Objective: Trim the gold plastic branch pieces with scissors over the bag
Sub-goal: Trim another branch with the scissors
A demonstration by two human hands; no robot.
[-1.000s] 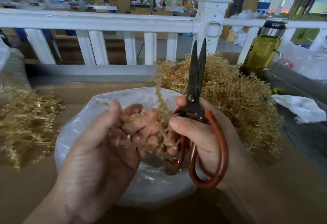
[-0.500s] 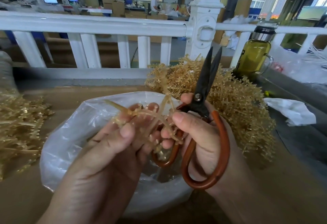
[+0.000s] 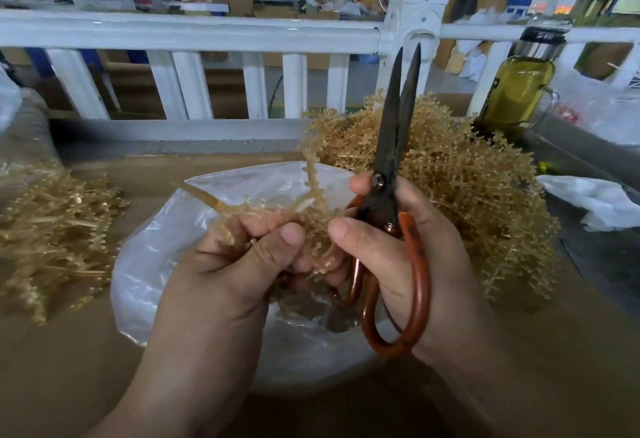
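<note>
Brown bench in front of a white railing carries everything. Over its middle the left hand curls fingers and thumb round a gold branch piece, whose stems stick up and out to the left. The right hand grips the scissors by their red-brown handles, blades pointing up with tips slightly apart, and its thumb touches the same piece. Both hands are above the open clear bag. A big pile of gold branches lies just behind the right hand, a smaller pile well to the left, and a bottle of yellow-green liquid far right by the railing
</note>
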